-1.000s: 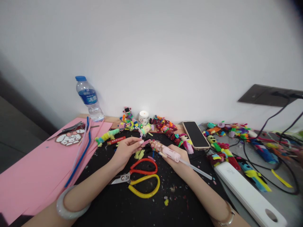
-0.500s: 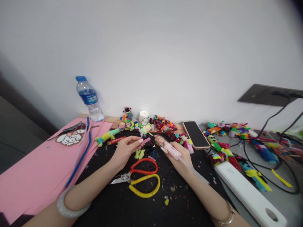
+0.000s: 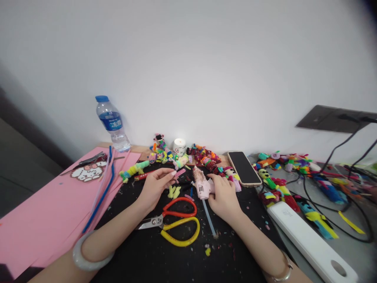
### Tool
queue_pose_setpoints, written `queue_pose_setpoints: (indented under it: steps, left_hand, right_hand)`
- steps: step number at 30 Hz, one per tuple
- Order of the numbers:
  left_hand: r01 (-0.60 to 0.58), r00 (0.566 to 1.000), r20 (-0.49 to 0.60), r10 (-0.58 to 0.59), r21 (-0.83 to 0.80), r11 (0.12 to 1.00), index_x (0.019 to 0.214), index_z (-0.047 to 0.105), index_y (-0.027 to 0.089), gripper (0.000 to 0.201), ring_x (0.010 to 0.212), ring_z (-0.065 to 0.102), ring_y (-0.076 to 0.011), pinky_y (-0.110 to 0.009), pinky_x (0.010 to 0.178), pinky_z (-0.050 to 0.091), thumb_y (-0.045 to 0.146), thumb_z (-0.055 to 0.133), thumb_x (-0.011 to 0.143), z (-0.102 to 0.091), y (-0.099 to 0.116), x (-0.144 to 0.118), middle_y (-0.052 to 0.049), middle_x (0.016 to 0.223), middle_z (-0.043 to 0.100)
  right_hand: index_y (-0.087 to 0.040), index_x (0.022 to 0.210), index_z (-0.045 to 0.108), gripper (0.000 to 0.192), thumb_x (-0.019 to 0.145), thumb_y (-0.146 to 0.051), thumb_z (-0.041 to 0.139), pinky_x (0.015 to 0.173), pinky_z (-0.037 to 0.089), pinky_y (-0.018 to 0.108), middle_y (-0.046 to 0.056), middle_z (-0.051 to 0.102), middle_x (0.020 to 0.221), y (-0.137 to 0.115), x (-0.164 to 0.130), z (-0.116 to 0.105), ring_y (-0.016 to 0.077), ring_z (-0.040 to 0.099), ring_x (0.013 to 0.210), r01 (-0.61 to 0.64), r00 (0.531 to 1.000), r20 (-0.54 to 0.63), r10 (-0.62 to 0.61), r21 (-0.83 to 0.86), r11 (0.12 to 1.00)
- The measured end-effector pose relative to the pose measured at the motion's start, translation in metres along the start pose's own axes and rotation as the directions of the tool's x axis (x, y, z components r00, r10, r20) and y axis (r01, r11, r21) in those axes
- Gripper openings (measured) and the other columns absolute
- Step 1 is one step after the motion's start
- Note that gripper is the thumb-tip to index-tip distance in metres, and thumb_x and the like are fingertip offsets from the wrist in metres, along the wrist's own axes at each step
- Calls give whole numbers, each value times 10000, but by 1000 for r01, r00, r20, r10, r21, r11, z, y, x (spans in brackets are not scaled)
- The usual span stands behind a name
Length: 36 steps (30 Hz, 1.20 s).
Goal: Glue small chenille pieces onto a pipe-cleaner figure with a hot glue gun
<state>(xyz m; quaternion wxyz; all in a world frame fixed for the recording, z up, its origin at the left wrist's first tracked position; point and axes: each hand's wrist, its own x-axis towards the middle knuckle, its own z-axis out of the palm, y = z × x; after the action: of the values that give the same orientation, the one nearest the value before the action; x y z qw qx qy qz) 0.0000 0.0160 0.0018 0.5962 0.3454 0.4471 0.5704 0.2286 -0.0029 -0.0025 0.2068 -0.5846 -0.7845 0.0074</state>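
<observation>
Starting at the far left, the pink foam sheet (image 3: 44, 212) is lying on the counter (image 3: 165, 259) with a bunny cutout (image 3: 87, 172) and blue pipe cleaners (image 3: 101, 192) across it. Behind stands a water bottle (image 3: 112, 124) — its blue label is carrying white characters, too small to read for certain.

Moving in, the left hand (image 3: 156, 184) is pinching a small pink piece (image 3: 180, 172) between thumb and fingertips, just above the black mat, much where it was a second ago. Below it the red and yellow scissors (image 3: 176, 222) are lying shut and untouched.

Now the change: a second ago the right hand (image 3: 224, 194) was holding the pink glue gun (image 3: 202, 184) up, nozzle meeting that pink piece. Now the gun is resting on the mat, nozzle pointing away toward the wall, clear glue stick (image 3: 208, 214) trailing back toward the person — and the right hand is lying over its body, fingers loosely curled, whether gripping or only resting I cannot tell. My read: the gluing pass is over and the gun is being parked.

Behind, a small white jar (image 3: 178, 146) is showing a red logo, unreadable. Further right, a phone (image 3: 244, 168) is lying face up, screen dark, then heaps of bright pipe-cleaner figures (image 3: 282, 188), a white power strip (image 3: 309, 239) and black cables (image 3: 332, 196).
</observation>
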Motion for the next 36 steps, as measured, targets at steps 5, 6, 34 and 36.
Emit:
queue_pose_setpoints:
  steps: [5,6,34,36]
  left_hand:
    - [3,1000,-8,-3,-9,1000,801,703,149,287,653,615,-96,-228,684,499,303,811,585,1,1,-1,1,733,676]
    - [-1,1000,-8,1,-6,1000,802,703,150,286,654,615,-98,-232,688,500,306,809,587,1,1,-1,0,737,677]
    - [-9,999,46,7,44,999,838,696,151,269,663,612,-95,-205,661,485,319,778,644,-1,-4,0,-2,727,666]
    - [-5,999,50,2,45,999,845,695,148,270,673,615,-99,-209,668,487,318,774,650,0,-4,0,-7,727,665]
  right_hand:
    - [-149,1110,555,457,661,-110,480,855,370,423,116,591,1106,-4,-1,-7,292,487,1026,17,997,-69,-14,43,999]
    - [-155,1090,569,411,687,-125,494,868,371,426,113,587,1096,-5,-1,-9,287,485,1024,46,993,-111,-39,59,997]
    - [-231,807,678,158,834,-114,576,932,413,445,57,620,1093,-25,-3,6,250,461,1093,294,940,-266,-214,311,904]
    - [-225,817,665,154,831,-102,573,893,435,434,58,640,1024,-24,-2,4,235,494,1026,302,931,-309,-194,356,884]
